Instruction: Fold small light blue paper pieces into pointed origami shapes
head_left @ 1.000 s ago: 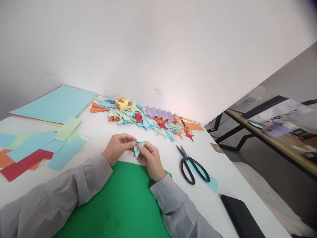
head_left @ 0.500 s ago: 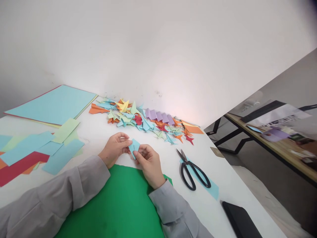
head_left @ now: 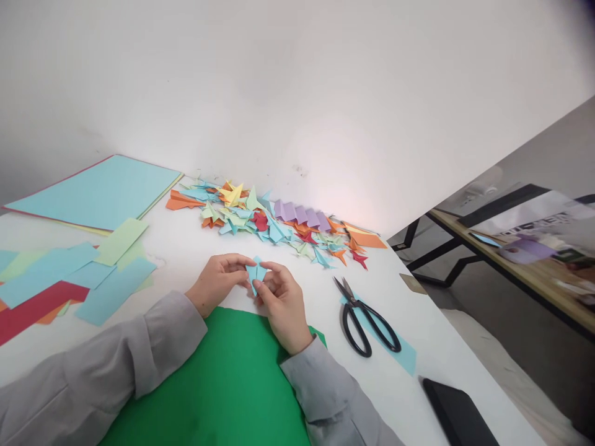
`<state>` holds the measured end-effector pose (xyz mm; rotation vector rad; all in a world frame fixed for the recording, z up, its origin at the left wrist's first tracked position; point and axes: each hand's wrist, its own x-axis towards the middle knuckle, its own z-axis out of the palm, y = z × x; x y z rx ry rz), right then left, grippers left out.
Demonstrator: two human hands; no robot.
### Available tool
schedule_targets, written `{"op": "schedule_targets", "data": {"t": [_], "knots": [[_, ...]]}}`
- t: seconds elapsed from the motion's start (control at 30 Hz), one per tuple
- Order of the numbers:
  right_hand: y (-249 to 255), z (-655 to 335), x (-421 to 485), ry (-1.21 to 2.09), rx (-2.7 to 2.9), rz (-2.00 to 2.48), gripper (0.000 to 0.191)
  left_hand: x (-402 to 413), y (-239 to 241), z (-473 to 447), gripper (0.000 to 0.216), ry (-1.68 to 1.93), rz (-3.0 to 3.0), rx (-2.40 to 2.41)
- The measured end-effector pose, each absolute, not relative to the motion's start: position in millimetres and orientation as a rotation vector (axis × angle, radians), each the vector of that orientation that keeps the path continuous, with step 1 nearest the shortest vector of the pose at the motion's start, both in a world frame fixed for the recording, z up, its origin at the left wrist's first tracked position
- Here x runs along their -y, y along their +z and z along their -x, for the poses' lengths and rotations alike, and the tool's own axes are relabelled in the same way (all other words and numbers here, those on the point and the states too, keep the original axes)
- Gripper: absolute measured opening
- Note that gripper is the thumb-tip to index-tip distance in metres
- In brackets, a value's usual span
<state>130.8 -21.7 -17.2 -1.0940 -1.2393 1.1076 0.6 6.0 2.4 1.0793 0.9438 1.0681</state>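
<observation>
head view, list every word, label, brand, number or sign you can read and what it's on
Dark lettering on the white sheet on the side table: too blurred to read.
No text shows on the folded blue paper, the scissors or the black object.

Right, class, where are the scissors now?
In the head view, the scissors lie on the white table, to the right of the right hand, partly over a blue paper strip.

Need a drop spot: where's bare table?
Bare: table between the left hand, paper strips and folded papers; also between the right sleeve, scissors and black flat object. Crowded: along the wall, where folded papers heap, and left, with paper strips and stacked sheets.
</observation>
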Motion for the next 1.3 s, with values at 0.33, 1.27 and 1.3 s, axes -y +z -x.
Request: {"op": "schedule_targets", "data": {"t": [0.33,1.27,1.3], "knots": [[-19.8,-130.8,21.6,1.123,1.224,1.093,0.027,-5.9,0.3,-0.9,0.019,1.027,-1.242,-0.997],[-14.9,-133.3,22.4,1.214,1.083,1.048,0.015,-8.2,-7.2,-1.2,0.009,1.006,-1.314,-0.927],[-16.5,-134.2,21.6,1.227,1.057,1.038,0.014,-8.1,-7.4,-1.3,0.008,1.001,-1.307,-0.917]]}}
